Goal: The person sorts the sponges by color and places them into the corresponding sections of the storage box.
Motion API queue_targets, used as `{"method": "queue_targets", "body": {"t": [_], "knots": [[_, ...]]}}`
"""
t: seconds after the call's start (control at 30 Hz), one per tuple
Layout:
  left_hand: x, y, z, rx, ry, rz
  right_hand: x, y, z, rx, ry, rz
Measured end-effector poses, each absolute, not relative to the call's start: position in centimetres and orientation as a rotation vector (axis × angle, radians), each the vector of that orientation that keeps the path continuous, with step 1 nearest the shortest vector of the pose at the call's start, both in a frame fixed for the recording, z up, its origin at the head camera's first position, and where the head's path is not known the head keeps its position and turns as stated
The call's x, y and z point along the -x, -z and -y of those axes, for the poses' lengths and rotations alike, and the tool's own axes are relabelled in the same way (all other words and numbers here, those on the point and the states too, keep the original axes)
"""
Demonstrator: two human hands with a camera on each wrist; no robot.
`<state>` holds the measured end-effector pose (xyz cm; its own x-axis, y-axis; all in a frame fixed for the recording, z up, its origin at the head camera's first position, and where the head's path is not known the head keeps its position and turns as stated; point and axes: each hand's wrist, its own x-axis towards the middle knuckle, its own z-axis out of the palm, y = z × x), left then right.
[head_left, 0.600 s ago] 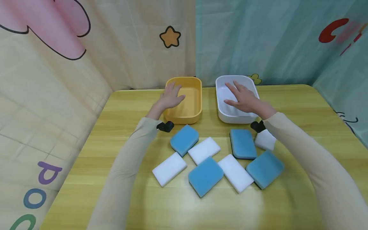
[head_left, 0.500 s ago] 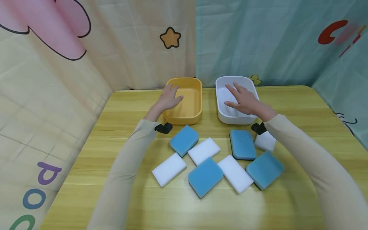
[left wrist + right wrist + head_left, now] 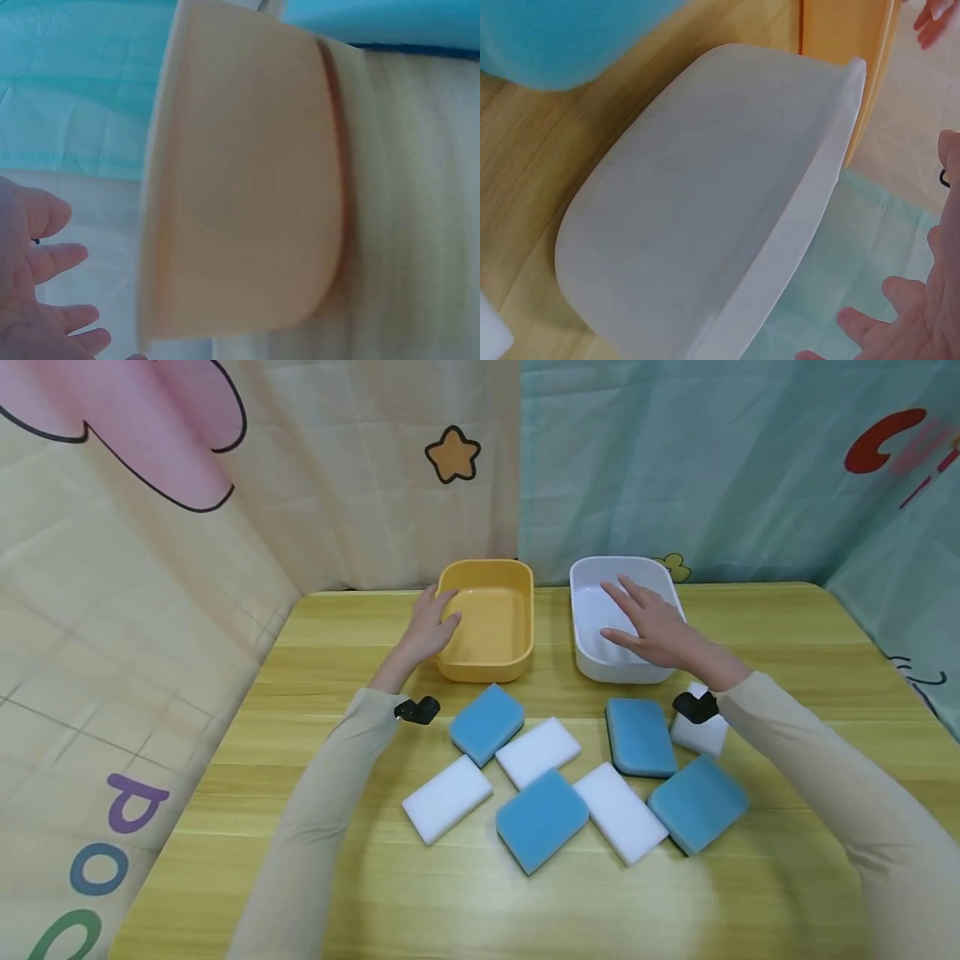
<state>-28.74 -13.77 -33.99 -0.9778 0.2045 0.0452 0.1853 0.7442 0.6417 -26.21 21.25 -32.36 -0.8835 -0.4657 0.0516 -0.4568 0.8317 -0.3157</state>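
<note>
My left hand hovers at the left rim of the yellow bin, fingers spread and nothing in them. In the left wrist view the fingers stay apart from the bin's wall. Over the white bin hangs my right hand, fingers spread, also holding nothing. The right wrist view shows those fingers clear of the white bin's wall. Nearer the front lie several blue sponges and several white sponges, all flat on the table.
The wooden table carries both bins at its back edge, a small gap between them. A printed curtain hangs right behind. One white sponge lies partly under the black device on the right wrist.
My left hand has drawn left and slightly toward me, from over the yellow bin to its left rim. My right hand has shifted slightly right. The sponges and bins have not moved.
</note>
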Motion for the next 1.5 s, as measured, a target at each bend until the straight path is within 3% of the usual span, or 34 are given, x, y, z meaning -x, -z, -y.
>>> {"method": "queue_targets", "body": {"t": [1.0,1.23,1.5], "knots": [[27.6,39.0,16.6,-0.415,-1.675,-2.605,22.3,33.0,-23.6,0.839,0.731,-3.082],[25.4,36.8,15.6,-0.358,-1.771,-2.517,21.8,32.4,-23.7,0.875,0.756,-3.072],[27.2,39.2,16.4,-0.339,-1.853,-2.461,21.5,31.4,-23.8,0.911,0.77,-3.091]]}}
